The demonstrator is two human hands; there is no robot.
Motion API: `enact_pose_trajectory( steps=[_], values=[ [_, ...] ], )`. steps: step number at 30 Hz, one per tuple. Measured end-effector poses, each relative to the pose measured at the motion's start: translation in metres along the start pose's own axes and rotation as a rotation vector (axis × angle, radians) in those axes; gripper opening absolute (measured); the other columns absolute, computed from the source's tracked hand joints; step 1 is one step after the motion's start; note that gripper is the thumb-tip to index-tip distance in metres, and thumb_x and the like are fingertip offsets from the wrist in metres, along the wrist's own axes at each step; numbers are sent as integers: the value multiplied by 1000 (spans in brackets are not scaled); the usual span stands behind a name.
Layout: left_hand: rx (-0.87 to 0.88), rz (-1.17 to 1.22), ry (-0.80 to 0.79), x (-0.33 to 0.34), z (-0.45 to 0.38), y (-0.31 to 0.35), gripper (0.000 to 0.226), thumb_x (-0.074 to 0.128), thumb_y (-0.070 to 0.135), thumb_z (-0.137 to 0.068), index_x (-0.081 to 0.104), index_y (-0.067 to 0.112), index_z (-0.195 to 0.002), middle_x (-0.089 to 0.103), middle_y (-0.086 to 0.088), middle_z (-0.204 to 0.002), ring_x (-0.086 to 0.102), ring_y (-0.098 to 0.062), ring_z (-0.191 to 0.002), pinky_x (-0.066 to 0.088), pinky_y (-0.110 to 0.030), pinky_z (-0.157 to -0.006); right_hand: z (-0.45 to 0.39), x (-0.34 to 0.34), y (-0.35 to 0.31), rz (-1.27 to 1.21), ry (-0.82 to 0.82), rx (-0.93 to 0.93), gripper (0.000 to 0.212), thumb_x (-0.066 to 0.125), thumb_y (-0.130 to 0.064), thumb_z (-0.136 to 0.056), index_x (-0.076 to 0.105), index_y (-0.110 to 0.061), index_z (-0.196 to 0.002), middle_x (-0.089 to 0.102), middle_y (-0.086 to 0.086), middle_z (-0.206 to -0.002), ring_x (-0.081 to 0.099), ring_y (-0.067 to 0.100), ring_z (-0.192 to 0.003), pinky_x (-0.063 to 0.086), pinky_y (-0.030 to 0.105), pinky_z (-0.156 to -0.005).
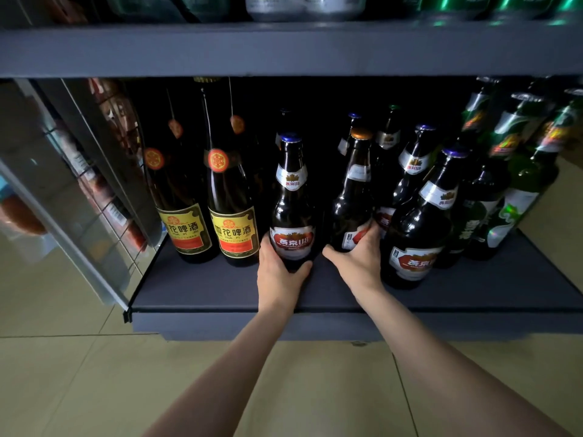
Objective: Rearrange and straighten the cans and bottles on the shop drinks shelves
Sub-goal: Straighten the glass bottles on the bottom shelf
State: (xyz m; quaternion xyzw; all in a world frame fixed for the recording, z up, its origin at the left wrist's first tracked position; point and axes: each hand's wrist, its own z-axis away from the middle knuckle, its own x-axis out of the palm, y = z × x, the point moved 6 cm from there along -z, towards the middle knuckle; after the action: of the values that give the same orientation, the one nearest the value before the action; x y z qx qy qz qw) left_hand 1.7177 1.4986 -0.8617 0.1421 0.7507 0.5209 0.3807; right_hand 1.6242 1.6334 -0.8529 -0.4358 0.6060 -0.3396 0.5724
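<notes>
Beige tiled floor (pixel 79 373), dark grey shelving (pixel 284 48) — dim, shadowed recess, mirrored side panel (pixel 63 190)

A single head-worn wide-angle view is provided. The bottom shelf (pixel 220 288) is faced squarely, forward and downward, at arm's reach. The tiled floor (pixel 94 373) is included below, the upper shelf edge (pixel 284 48) above.

1. Lower shelf (pixel 315 288): dim, far recess nearly black.
2. Floor tiles (pixel 79 373): brightly, evenly lit, near.
3. Bottles (pixel 291 200): small glints on the glass.
4. Edges: wide-angle bowing; left panel (pixel 63 184) and upper cans (pixel 303 7) blurred.
</notes>
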Motion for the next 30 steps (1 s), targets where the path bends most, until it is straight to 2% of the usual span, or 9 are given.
enact_pose_trajectory(
  steps=[6,10,12,16,19,23,30],
  values=[
    [-60,-35,11,9,-6,-1,71,78,22,-73,34,3,-125,45,-12,-129,46,-25,-120,39,-28,-92,4,-2,-8,107,86,-82,81,83,-20,-66,35,2,-127,41,17,-131,39,28,-125,29,22,-97],
    [-61,-45,28,10,-7,-3,67,77,23,-74,36,2,-122,46,-12,-126,46,-26,-118,38,-29,-91,7,3,-7,89,98,-101,86,80,-18,-69,28,2,-135,35,17,-137,36,28,-128,24,18,-98],
    [-55,-44,35,11,-8,-2,66,77,24,-74,36,3,-122,46,-12,-125,46,-26,-117,38,-29,-90,9,7,0,32,82,-78,89,78,-14,-71,24,-1,-140,37,15,-138,38,26,-128,27,17,-98],
    [-73,-31,45,12,-13,-3,64,76,22,-75,36,2,-120,47,-12,-124,46,-27,-117,38,-30,-90,7,8,10,-14,31,-42,85,78,-10,-68,29,-4,-137,41,12,-135,40,24,-127,30,25,-104],
    [-72,-33,53,13,-14,-3,65,76,23,-75,36,2,-121,48,-12,-125,47,-27,-118,38,-32,-93,7,6,10,26,83,-60,79,83,-15,-64,37,-1,-127,43,13,-129,43,26,-122,35,29,-103],
    [-69,-25,61,11,-12,-4,64,78,23,-73,38,3,-118,49,-11,-121,48,-27,-116,39,-31,-91,17,12,5,101,161,-62,79,83,-23,-66,36,1,-125,40,15,-126,46,33,-117,44,40,-98],
    [-69,-33,82,10,-11,-3,64,77,26,-73,38,3,-118,50,-11,-122,48,-26,-116,35,-25,-86,18,17,2,106,231,-13,80,81,-23,-69,33,1,-128,36,15,-127,48,35,-115,45,40,-96]
  ],
)
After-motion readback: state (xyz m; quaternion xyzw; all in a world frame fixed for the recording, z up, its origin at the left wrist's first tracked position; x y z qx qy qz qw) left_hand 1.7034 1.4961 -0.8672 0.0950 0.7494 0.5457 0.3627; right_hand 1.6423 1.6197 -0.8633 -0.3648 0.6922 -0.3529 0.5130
